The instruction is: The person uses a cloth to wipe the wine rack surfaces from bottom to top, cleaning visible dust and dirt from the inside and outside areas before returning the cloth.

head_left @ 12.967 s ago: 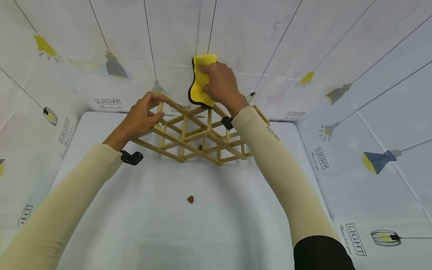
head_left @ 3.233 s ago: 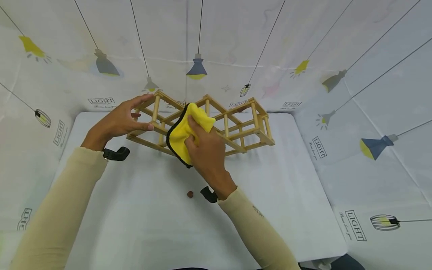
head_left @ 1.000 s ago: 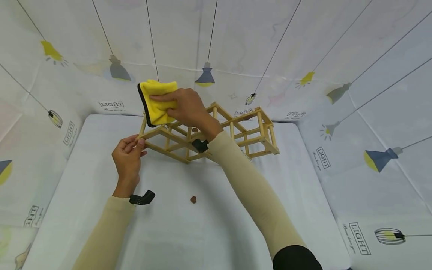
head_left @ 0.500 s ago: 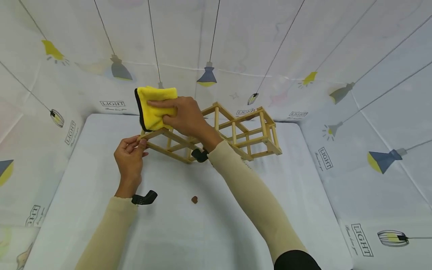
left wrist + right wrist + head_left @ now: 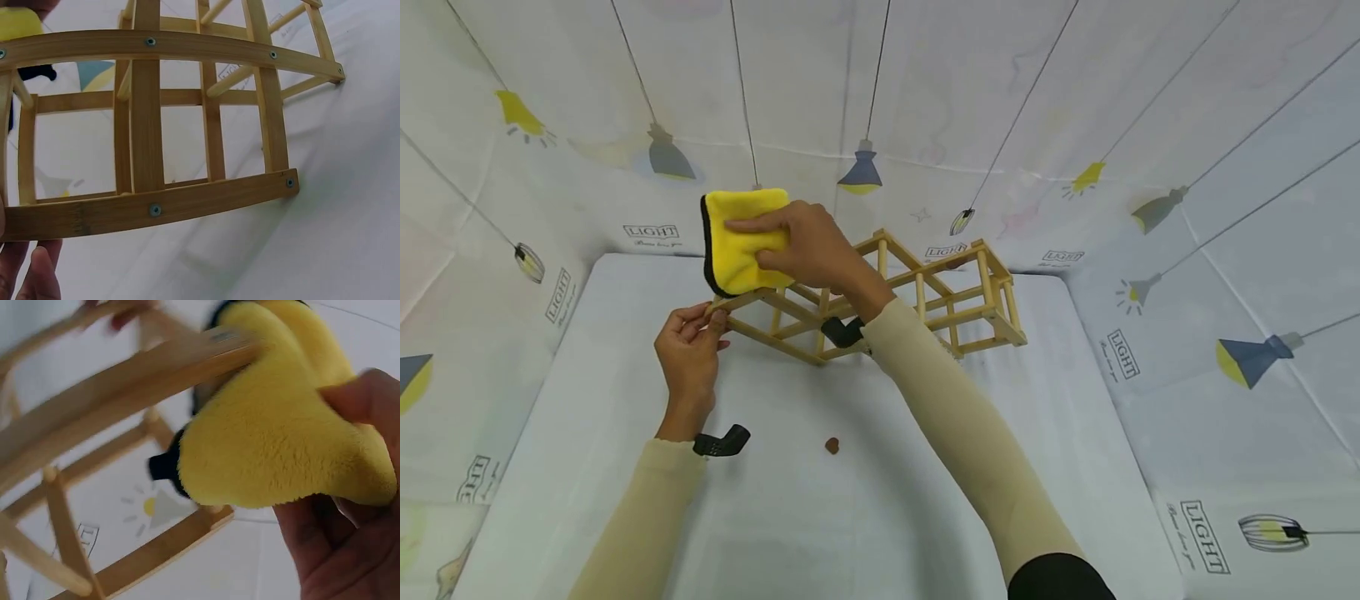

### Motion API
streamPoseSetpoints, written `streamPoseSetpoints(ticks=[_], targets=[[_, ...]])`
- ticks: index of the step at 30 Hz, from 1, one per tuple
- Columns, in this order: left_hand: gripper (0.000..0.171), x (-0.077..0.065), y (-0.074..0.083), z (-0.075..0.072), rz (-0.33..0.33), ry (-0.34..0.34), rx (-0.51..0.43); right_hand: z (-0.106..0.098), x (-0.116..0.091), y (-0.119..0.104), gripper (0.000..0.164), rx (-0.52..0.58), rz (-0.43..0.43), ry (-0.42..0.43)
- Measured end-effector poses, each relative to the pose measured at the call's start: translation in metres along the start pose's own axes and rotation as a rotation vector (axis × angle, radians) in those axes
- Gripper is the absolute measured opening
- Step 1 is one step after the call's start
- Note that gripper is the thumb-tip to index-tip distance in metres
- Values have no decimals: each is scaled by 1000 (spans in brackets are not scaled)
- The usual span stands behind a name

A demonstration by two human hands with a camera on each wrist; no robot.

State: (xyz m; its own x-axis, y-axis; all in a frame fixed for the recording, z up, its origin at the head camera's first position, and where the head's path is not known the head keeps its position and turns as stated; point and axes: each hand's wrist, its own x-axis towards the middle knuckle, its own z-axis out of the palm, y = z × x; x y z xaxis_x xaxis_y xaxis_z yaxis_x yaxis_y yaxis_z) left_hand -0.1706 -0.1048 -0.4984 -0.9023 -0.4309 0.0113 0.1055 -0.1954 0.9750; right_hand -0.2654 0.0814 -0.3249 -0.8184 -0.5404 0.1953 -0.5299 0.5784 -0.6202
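Observation:
A light wooden lattice rack [image 5: 775,340], made of crossed slats and round rods, stands near the back of the white table. My left hand [image 5: 688,358] grips its lower left corner; in the left wrist view those fingers [image 5: 42,272] show just under the slat. My right hand [image 5: 816,250] pinches a folded yellow cloth [image 5: 741,258] with black edging, which covers the rack's upper left end. In the right wrist view the plush cloth [image 5: 262,437] wraps over the end of a slat, thumb on top and fingers beneath.
A small brown heart-shaped piece [image 5: 832,445] lies on the table [image 5: 775,525] in front of the rack. Close behind stands a white backdrop [image 5: 925,100] printed with lamps, which also runs along both sides. A black wrist camera [image 5: 842,332] overlaps the rack.
The cloth in my right hand has gone from the rack's middle to its left end, lately shifting only slightly. My left hand has moved from the upper left end to the lower corner.

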Motion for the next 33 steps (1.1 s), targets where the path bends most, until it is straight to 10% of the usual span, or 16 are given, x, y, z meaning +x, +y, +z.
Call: streamPoseSetpoints(ticks=[5, 13, 33], targets=[[38, 5, -2, -2, 1, 24, -24, -8, 23, -13, 50, 191, -6, 22], [37, 2, -6, -2, -18, 24, -5, -5, 68, -20, 59, 414, 241, -123], [39, 0, -6, 0, 60, 9, 22, 22, 94, 3, 51, -303, 53, -377]])
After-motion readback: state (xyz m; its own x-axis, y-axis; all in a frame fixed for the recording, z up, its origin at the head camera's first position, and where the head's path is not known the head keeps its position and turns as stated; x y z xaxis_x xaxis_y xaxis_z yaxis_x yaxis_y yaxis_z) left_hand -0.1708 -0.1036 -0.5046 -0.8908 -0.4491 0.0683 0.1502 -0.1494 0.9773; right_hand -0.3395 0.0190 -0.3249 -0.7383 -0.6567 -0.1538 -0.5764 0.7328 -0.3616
